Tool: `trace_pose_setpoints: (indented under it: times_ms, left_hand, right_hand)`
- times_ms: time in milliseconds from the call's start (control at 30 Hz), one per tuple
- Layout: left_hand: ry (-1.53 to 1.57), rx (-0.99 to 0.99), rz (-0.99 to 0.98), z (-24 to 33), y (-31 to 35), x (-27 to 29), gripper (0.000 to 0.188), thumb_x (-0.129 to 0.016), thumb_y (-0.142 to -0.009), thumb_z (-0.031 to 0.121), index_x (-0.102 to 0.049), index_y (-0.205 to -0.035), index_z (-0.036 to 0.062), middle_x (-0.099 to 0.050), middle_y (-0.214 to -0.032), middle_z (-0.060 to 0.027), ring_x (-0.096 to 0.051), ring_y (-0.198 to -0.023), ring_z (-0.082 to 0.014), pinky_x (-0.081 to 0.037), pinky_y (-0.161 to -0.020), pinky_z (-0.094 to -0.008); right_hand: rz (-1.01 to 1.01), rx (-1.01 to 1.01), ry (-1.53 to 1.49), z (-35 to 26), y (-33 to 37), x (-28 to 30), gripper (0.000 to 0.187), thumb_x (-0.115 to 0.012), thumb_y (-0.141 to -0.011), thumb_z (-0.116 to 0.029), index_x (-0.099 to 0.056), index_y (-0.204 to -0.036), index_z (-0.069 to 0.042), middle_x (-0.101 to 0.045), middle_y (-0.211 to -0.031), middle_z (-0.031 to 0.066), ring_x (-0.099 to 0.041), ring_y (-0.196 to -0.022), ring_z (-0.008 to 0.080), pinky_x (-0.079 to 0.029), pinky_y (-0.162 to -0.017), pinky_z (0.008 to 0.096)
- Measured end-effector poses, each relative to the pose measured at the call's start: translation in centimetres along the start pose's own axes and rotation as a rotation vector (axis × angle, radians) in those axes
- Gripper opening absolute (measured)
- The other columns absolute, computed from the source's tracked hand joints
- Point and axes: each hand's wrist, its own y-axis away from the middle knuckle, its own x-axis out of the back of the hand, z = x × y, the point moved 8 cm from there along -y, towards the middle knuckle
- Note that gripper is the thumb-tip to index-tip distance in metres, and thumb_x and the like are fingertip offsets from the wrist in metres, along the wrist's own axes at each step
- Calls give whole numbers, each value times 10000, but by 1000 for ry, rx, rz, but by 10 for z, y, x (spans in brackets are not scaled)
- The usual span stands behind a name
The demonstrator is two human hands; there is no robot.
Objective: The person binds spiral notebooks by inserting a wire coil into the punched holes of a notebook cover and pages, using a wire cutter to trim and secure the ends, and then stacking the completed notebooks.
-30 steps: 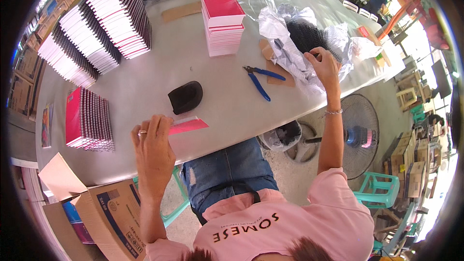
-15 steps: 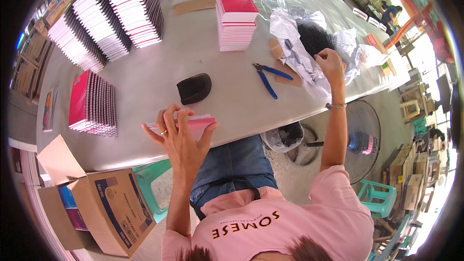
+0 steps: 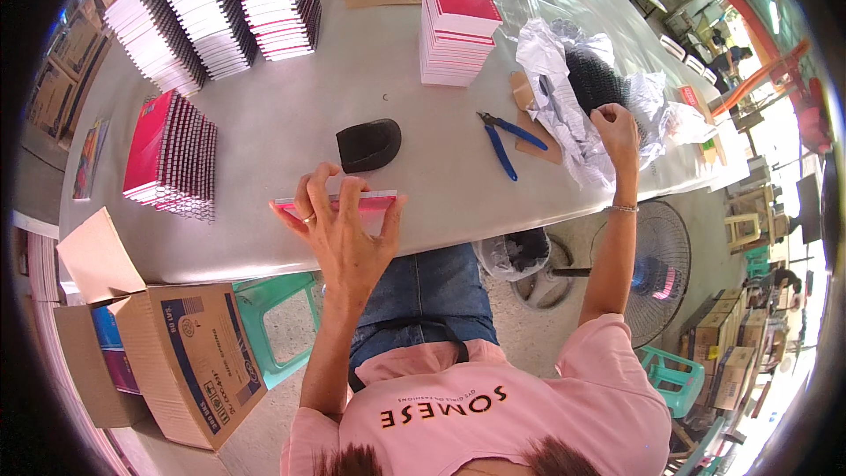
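Observation:
My left hand [image 3: 345, 234] grips a red-covered notebook [image 3: 380, 204] at the table's front edge, fingers over the far side and thumb at the right end. Its pages stand edge-up. At the right, my right hand [image 3: 617, 130] is closed in a pinch at a heap of black binding coils [image 3: 594, 79]. Whatever lies between those fingertips is too small to make out. Crumpled white paper [image 3: 546, 57] wraps around the coils. Blue-handled cutters [image 3: 509, 141] lie between my hands, jaws apart. Beyond the notebook sits a black rounded pad [image 3: 368, 145].
A stack of red notebooks [image 3: 458, 35] stands at the back middle. Tall stacks of coil-bound notebooks [image 3: 280, 9] fill the far left, with a shorter red stack [image 3: 176, 154] nearer. An open carton [image 3: 189, 361], a green stool [image 3: 273, 326] and a fan [image 3: 656, 273] stand below.
The notebook in my left hand has turned more level along its long edge, and the fingers have shifted on it. My right hand stays pinched at the coils. The whole view has shifted slightly.

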Motion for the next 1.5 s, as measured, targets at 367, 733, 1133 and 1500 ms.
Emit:
trace_pose_setpoints:
  times_ms: [367,733,1133,1500]
  left_hand:
    - [-7,16,-6,-6,2,-4,397,-826,-675,353,-546,-890,172,-489,-1121,-16,-428,-1111,-275,-221,-978,-598]
    - [-20,8,1,-6,0,-3,376,-825,-647,337,-567,-857,162,-531,-1060,-3,-448,-1057,-262,-258,-956,-536]
    - [-51,-1,-19,-5,-2,-5,407,-833,-621,314,-590,-895,137,-545,-1049,-23,-457,-1071,-272,-285,-962,-493]
    - [-11,10,-71,-9,-3,-8,404,-831,-663,384,-589,-903,168,-524,-978,8,-471,-1042,-253,-236,-962,-603]
  right_hand:
    - [311,172,-797,3,10,41,231,-588,-962,-189,-626,-1065,14,-638,-848,48,-580,-787,93,-472,-741,245]
    - [-468,475,-1165,-161,114,11,254,-574,-969,-209,-599,-1132,-16,-635,-945,78,-630,-851,154,-515,-859,313]
    - [-565,661,-737,-239,175,-52,224,-708,-829,-126,-574,-975,-23,-675,-834,117,-639,-740,254,-474,-746,343]
    - [-467,685,-754,-242,183,-61,169,-677,-841,-114,-587,-976,-68,-652,-921,41,-618,-853,238,-387,-893,374]
